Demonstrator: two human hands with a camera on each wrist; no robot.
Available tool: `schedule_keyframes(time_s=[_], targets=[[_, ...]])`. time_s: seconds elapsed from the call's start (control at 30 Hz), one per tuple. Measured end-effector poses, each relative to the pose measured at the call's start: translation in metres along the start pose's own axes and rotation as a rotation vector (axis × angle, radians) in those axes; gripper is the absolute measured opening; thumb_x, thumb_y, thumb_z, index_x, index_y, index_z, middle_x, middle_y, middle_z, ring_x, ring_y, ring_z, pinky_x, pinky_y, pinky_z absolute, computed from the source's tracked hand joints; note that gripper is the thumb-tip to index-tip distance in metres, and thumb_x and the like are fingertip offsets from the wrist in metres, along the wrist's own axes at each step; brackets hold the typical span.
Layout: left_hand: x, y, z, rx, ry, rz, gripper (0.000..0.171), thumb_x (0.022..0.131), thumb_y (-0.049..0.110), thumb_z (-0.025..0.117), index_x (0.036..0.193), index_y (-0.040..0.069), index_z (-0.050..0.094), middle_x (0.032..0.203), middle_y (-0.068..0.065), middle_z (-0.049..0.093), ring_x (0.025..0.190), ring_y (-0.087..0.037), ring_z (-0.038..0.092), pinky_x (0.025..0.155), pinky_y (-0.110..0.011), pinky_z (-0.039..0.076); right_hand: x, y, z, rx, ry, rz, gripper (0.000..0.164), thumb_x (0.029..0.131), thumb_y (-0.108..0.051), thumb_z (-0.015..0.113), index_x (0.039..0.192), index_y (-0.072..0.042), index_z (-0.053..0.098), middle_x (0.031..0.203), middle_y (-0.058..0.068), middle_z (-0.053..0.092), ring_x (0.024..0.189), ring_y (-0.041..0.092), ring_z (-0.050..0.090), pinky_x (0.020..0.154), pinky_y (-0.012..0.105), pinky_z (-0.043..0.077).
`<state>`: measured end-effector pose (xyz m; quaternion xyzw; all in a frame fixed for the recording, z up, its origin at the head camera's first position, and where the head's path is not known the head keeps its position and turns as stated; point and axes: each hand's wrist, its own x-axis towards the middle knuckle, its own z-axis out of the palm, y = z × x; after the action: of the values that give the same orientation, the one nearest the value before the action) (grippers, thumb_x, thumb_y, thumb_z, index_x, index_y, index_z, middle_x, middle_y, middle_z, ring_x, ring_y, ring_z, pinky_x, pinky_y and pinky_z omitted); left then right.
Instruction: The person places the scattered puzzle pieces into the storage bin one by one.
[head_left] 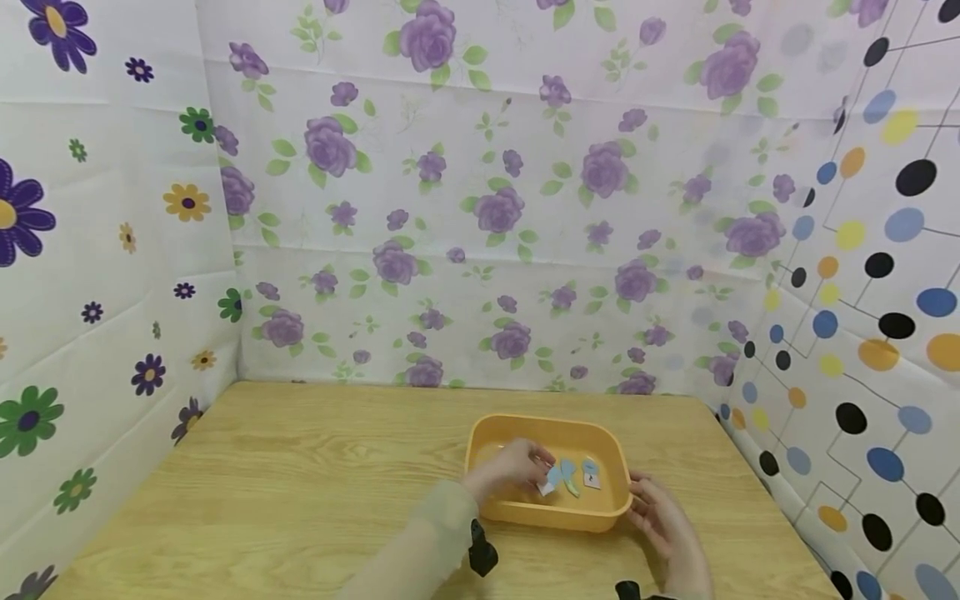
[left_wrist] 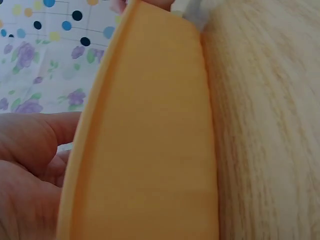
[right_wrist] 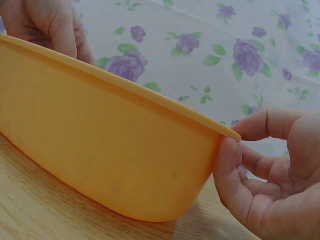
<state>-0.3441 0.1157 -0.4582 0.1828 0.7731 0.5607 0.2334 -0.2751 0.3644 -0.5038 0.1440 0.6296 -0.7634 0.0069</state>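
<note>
An orange plastic tub (head_left: pixel 551 515) stands on the wooden table, with small light-blue, white and green flat pieces (head_left: pixel 570 477) lying on its bottom. My left hand (head_left: pixel 513 467) reaches over the near left side into the tub, its fingertips at a blue-and-white piece (head_left: pixel 551 481). Whether the fingers hold that piece is hidden; in the left wrist view the tub's wall covers the fingertips. At the right end, my right hand (right_wrist: pixel 275 172) pinches the tub's rim between thumb and fingers.
A light wooden tabletop (head_left: pixel 300 475) extends around the tub. Flower-printed cloth (head_left: pixel 450 275) hangs behind it, and a dotted cloth (head_left: pixel 862 375) borders the right side. Dark wrist-camera mounts (head_left: pixel 482 550) sit on both wrists.
</note>
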Motion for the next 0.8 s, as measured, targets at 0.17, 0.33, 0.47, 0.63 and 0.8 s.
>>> schedule_keyframes(time_s=[0.17,0.33,0.47,0.63,0.8], targets=[[-0.002,-0.003,0.007,0.031,-0.004,-0.016,0.032,0.082,-0.013,0.063,0.114,-0.01,0.062,0.099,-0.021,0.068,0.072,-0.022,0.063,0.07,-0.038,0.059,-0.001,-0.002,0.002,0.006,-0.005,-0.001,0.024,0.097,-0.01,0.045,0.118,-0.008,0.056,0.093,-0.005,0.061,0.08,0.008,0.057,0.069,0.019,0.051],[-0.002,-0.005,0.01,0.085,-0.014,-0.018,0.028,0.084,-0.01,0.065,0.111,-0.007,0.063,0.093,-0.017,0.07,0.07,-0.018,0.062,0.065,-0.033,0.055,-0.002,-0.004,0.003,0.008,-0.001,0.002,0.025,0.096,-0.009,0.045,0.119,-0.007,0.054,0.092,-0.005,0.062,0.078,0.008,0.057,0.068,0.019,0.051],[0.0,-0.008,0.012,0.131,-0.016,-0.015,0.026,0.082,-0.009,0.067,0.108,-0.005,0.066,0.094,-0.014,0.071,0.069,-0.014,0.062,0.059,-0.026,0.05,-0.002,-0.003,0.003,-0.002,0.002,-0.003,0.026,0.096,-0.009,0.044,0.12,-0.005,0.053,0.091,-0.005,0.061,0.078,0.008,0.057,0.068,0.019,0.051],[0.002,-0.009,0.014,0.195,-0.005,-0.005,0.024,0.081,-0.009,0.07,0.104,-0.005,0.069,0.119,-0.012,0.066,0.061,-0.01,0.054,0.054,-0.021,0.044,-0.001,-0.002,0.003,-0.008,0.004,-0.008,0.025,0.096,-0.01,0.043,0.119,-0.006,0.053,0.091,-0.004,0.06,0.078,0.008,0.057,0.068,0.018,0.051],[0.002,-0.009,0.016,0.314,0.015,0.025,0.02,0.081,-0.006,0.072,0.101,-0.002,0.071,0.135,-0.012,0.059,0.07,-0.01,0.053,0.057,-0.021,0.041,-0.002,-0.002,0.003,-0.005,0.004,-0.012,0.024,0.096,-0.009,0.043,0.117,-0.007,0.054,0.09,-0.005,0.06,0.078,0.007,0.057,0.068,0.018,0.051]])
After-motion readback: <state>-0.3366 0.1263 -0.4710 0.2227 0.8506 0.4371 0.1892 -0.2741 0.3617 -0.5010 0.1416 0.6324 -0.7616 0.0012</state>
